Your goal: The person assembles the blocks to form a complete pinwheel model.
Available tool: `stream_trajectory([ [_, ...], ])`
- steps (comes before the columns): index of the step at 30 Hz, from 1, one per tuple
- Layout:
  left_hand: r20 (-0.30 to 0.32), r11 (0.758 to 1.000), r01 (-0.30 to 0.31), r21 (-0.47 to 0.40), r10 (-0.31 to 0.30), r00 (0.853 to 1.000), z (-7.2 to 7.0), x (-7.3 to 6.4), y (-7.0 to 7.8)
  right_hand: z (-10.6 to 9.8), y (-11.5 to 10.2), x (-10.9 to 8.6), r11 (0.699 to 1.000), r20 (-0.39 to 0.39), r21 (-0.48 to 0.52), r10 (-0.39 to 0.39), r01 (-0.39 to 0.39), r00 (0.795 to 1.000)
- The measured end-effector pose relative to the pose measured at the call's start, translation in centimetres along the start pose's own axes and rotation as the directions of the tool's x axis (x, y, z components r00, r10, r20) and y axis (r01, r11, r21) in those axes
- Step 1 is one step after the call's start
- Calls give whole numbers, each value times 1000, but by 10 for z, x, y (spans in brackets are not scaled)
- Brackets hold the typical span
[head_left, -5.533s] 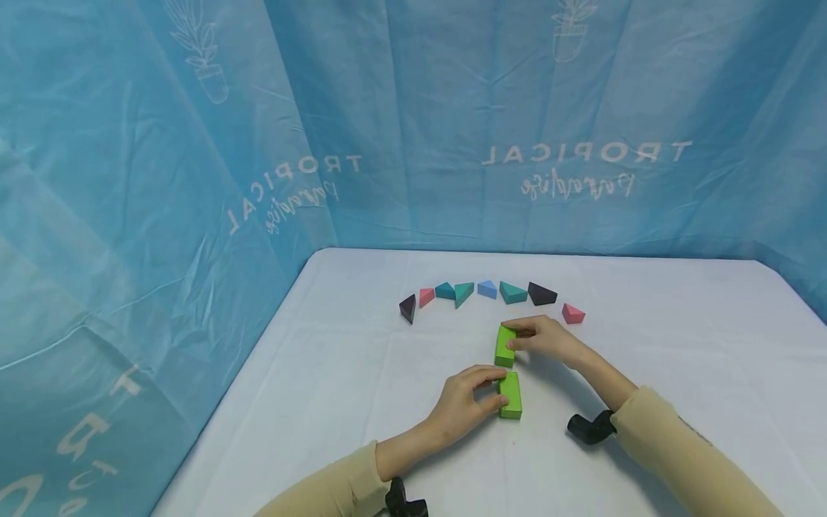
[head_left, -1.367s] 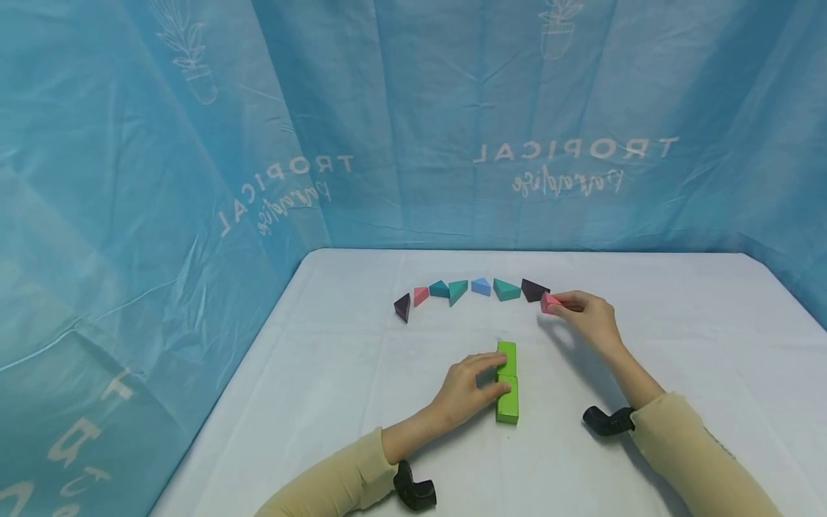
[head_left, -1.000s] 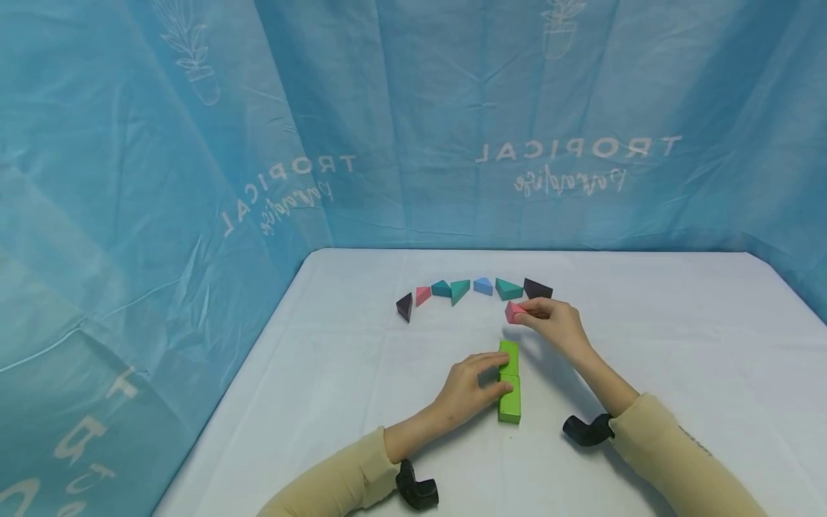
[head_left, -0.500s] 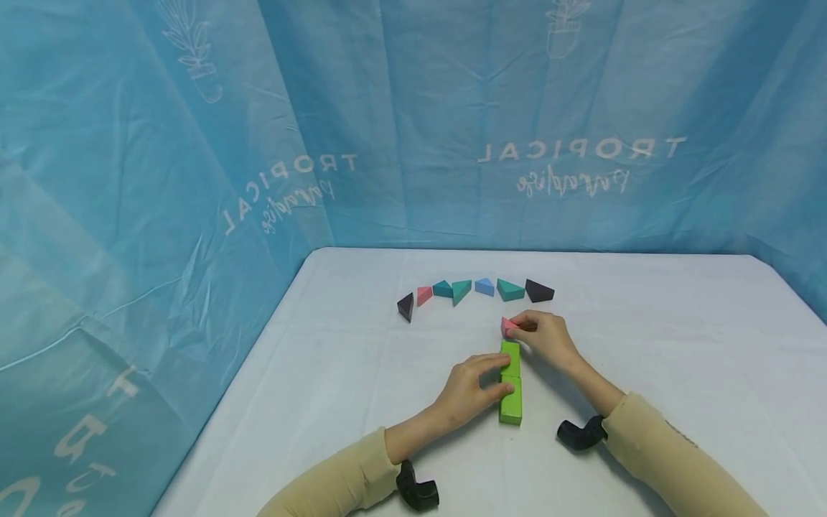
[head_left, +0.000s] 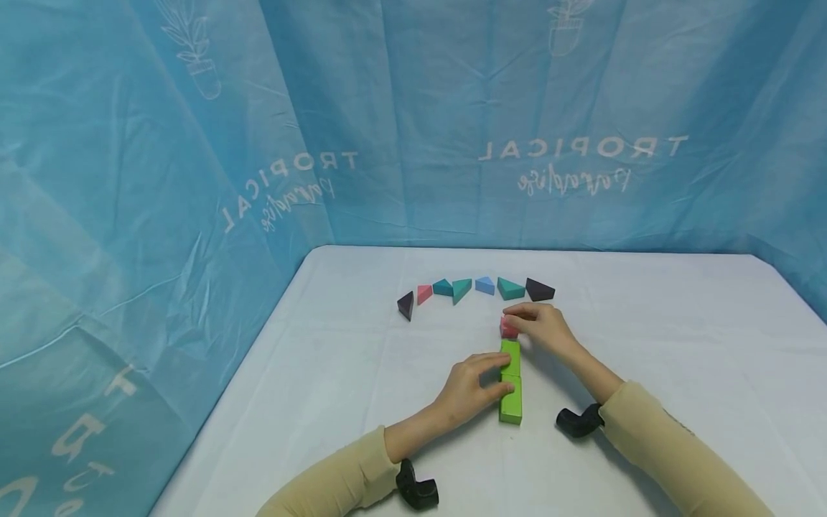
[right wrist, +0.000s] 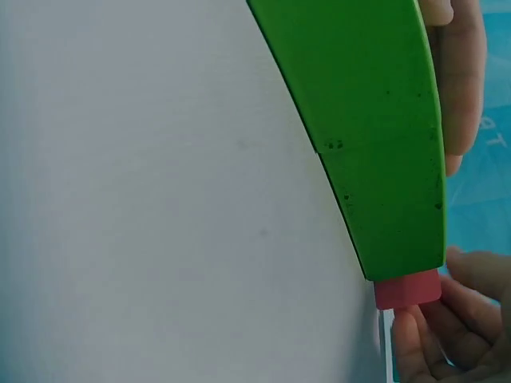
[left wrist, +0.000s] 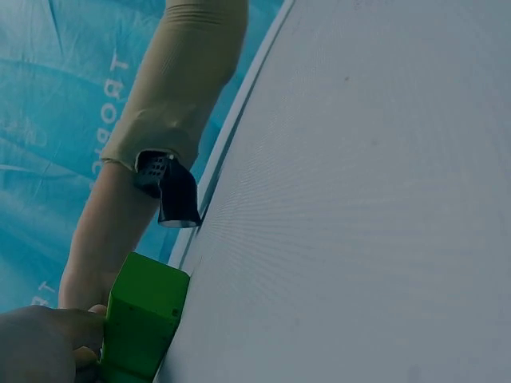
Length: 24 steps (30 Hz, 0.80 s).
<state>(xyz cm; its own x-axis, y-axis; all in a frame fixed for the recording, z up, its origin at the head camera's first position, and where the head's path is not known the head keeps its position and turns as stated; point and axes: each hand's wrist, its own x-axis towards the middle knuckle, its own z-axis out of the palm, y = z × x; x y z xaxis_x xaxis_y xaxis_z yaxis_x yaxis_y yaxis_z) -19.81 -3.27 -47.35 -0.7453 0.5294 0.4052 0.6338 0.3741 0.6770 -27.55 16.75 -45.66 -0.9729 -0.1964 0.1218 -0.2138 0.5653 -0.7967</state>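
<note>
Two light-green rectangular blocks lie end to end on the white table: the farther green block (head_left: 512, 353) and the nearer green block (head_left: 511, 408). My left hand (head_left: 464, 393) rests against their left side, fingertips at the farther one and thumb at the nearer one. At the far end of this line, my right hand (head_left: 545, 330) pinches a small pink wedge block (head_left: 508, 330) between thumb and fingers. In the right wrist view the pink block (right wrist: 407, 290) sits against the green end face. The left wrist view shows the near end of a green block (left wrist: 148, 315).
Behind the hands, an arc of small wedge blocks includes a dark one (head_left: 405, 306), a pink one (head_left: 423, 294), a blue one (head_left: 484, 286), teal ones and a black one (head_left: 540, 290). Blue printed curtains (head_left: 413, 143) hang behind the table (head_left: 678, 309) and on the left.
The right hand has picked the pink block from the arc's right end and brought it left and nearer, to the green blocks' far end. Earlier, the two green blocks came together. The left hand stays put lately.
</note>
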Motion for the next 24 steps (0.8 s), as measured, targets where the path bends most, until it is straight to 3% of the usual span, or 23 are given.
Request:
stream_trajectory([
  [12,9,1000,-8,12,8,1000,0,1,0,1,-6,-3,993,104,85,68,-77,992],
  [24,1,1000,-8,16,8,1000,1,0,-2,4,-11,-12,998,86,37,52,-56,995],
])
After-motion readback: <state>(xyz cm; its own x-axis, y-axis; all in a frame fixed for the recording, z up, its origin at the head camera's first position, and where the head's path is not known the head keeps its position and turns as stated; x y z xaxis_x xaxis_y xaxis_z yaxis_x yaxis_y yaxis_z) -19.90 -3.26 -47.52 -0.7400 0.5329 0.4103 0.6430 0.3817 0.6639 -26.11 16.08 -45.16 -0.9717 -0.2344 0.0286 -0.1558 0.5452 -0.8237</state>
